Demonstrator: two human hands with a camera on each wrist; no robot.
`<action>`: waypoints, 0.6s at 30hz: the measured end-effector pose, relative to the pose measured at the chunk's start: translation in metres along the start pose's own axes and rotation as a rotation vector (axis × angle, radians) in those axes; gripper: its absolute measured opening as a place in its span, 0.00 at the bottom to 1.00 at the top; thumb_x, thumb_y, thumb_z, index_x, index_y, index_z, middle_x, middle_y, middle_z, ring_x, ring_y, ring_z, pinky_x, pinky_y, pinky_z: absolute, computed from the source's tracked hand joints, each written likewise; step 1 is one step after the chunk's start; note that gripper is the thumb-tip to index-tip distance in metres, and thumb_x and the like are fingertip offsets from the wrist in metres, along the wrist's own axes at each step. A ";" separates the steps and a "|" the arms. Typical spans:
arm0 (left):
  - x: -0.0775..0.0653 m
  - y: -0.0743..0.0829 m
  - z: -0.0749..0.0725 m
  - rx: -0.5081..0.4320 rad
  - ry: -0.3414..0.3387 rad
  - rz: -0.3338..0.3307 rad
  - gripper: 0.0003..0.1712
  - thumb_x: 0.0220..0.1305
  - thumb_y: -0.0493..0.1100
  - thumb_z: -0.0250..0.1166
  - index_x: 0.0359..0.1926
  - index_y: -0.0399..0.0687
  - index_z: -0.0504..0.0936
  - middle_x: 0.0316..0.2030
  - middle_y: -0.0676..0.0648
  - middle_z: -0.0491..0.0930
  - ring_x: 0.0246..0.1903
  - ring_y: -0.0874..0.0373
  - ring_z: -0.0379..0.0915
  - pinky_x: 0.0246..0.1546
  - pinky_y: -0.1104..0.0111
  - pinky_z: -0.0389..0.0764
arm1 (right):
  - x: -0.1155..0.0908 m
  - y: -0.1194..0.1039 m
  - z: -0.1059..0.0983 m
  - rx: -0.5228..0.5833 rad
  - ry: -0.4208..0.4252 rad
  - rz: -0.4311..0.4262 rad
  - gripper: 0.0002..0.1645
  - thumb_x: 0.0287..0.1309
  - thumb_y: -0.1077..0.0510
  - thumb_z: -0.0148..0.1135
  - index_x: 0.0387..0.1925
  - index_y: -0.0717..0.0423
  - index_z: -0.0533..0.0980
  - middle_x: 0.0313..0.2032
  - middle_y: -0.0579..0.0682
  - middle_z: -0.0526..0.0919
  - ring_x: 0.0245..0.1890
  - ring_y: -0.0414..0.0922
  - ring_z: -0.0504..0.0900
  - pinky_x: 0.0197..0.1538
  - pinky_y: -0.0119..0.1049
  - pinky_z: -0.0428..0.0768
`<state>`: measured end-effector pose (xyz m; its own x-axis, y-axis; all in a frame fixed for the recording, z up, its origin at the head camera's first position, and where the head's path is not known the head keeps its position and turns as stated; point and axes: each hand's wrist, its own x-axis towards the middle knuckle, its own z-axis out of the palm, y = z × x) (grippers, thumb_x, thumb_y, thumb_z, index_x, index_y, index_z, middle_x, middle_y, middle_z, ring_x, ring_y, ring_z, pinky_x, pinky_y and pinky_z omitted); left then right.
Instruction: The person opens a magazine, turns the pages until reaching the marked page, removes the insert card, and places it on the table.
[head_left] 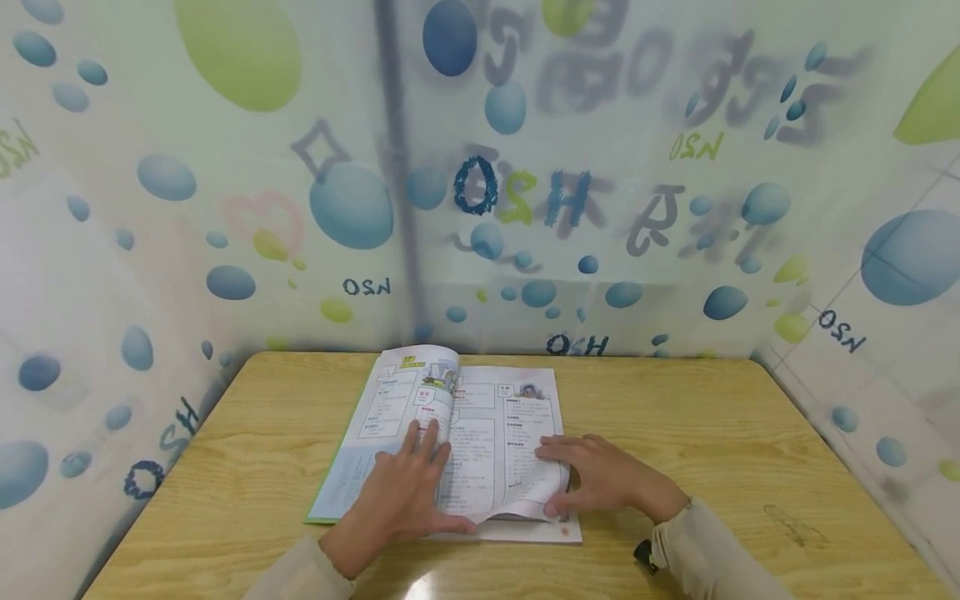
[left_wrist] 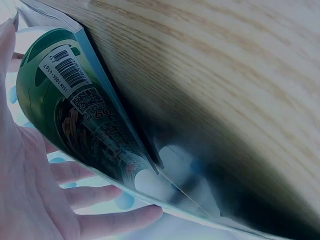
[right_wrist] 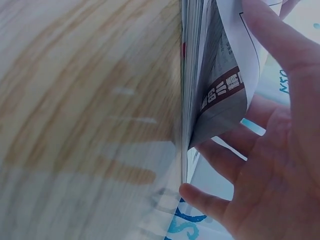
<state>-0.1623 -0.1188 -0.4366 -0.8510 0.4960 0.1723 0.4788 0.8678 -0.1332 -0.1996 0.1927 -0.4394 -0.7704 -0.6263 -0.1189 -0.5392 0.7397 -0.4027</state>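
Note:
A magazine (head_left: 472, 458) lies spread on the table at a page of boxed text columns. My left hand (head_left: 397, 492) rests across its left page and inner fold, fingers spread and thumb stretched toward the lower edge. In the left wrist view the green cover (left_wrist: 37, 100) with a barcode label bows up from the table beside that hand's extended fingers. At the lower right, my right hand (head_left: 607, 475) holds the lifted corner of the right page (head_left: 536, 496) between thumb and fingers. The right wrist view shows this page's curled grey underside (right_wrist: 225, 117) above the stacked pages.
The magazine sits on a light wood-grain table (head_left: 697, 425). Behind and beside the table hangs a pale curtain (head_left: 637, 275) printed with blue and green drops. Something small and black (head_left: 645, 557) shows at the right sleeve's cuff.

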 end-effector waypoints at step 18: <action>-0.001 -0.003 -0.001 -0.036 0.022 0.011 0.61 0.41 0.88 0.56 0.59 0.42 0.79 0.65 0.35 0.70 0.61 0.35 0.67 0.23 0.52 0.80 | -0.001 -0.001 -0.009 0.017 0.004 -0.019 0.53 0.48 0.20 0.61 0.67 0.50 0.73 0.67 0.49 0.73 0.67 0.53 0.69 0.67 0.55 0.67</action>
<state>-0.1624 -0.1217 -0.4351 -0.8412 0.5054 0.1921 0.4955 0.8628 -0.1002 -0.2016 0.1947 -0.4309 -0.7612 -0.6396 -0.1074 -0.5482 0.7231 -0.4203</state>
